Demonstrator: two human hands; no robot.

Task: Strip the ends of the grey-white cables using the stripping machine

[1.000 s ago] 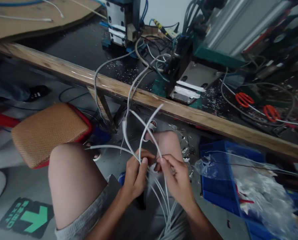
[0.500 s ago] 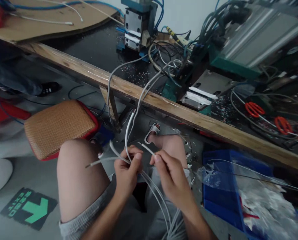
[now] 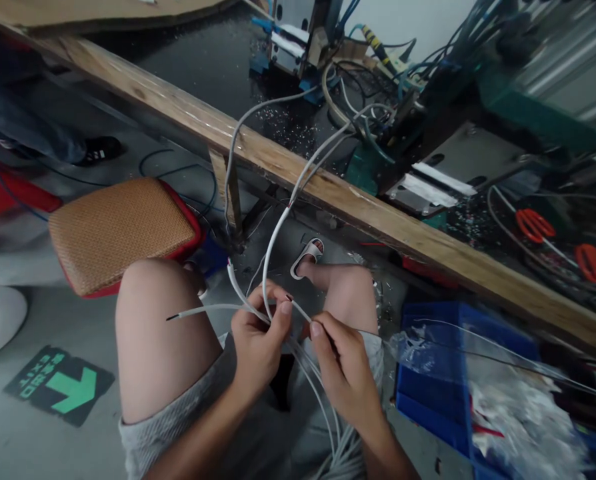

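Several white cables [image 3: 273, 247] run through my left hand [image 3: 258, 333], whose fingers are closed round them. Their loose ends fan out to the left and upward, and one has a dark bare tip. In my right hand [image 3: 343, 360] a single white cable [image 3: 302, 311] is pinched between thumb and fingers. Its dark reddish tip meets the thumb and forefinger of my left hand. Below both hands, the cable bundle [image 3: 345, 453] hangs down over my lap, partly hidden by my right forearm.
A workbench with a wooden edge [image 3: 193, 110] crosses in front, carrying a small press [image 3: 291, 43] and a larger green machine [image 3: 428, 187]. Orange-handled scissors [image 3: 535, 225] lie at the right. A stool [image 3: 123, 233] stands left; a blue bin [image 3: 428, 393] holds plastic scraps.
The cable end in my right hand has come down to the left fingertips, its tip now touching them. My view has shifted, so the bench sits further up and right.
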